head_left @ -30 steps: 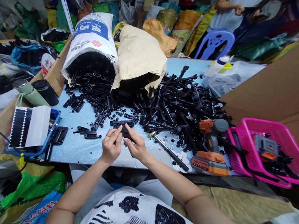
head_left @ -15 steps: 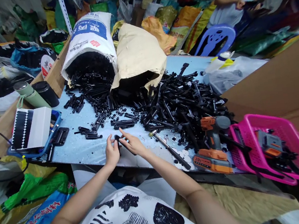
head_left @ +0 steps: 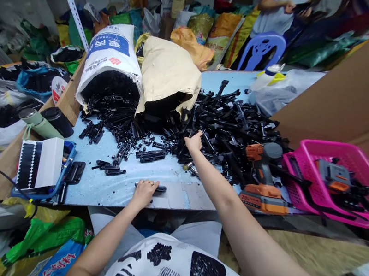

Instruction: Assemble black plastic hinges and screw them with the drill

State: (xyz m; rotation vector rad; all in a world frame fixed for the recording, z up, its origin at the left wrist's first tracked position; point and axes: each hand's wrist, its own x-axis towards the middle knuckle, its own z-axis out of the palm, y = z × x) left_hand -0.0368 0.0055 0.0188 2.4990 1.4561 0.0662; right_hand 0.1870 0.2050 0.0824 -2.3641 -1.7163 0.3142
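My left hand (head_left: 147,193) lies near the table's front edge, its fingers closed over a slim black plastic part (head_left: 161,189) whose end sticks out to the right. My right hand (head_left: 194,142) is at the left side of a big heap of black parts (head_left: 233,118). Its fingers are curled among the pieces, and what they grip is hidden. Below that hand a hammer (head_left: 190,168) shows only its head end, the rest covered by my right forearm. A short row of black parts (head_left: 151,156) rests between my hands, farther back.
A white sack (head_left: 104,52) and a beige sack (head_left: 169,65) spill black parts onto the blue table. An orange-grey power drill (head_left: 264,181) and a pink basket (head_left: 362,175) stand on the right. At left are a blue tray (head_left: 48,193) and a green flask (head_left: 40,123). Another person stands behind.
My hands have come apart. The left has lowered a black part onto the table edge, while the right has moved right and forward into the heap.
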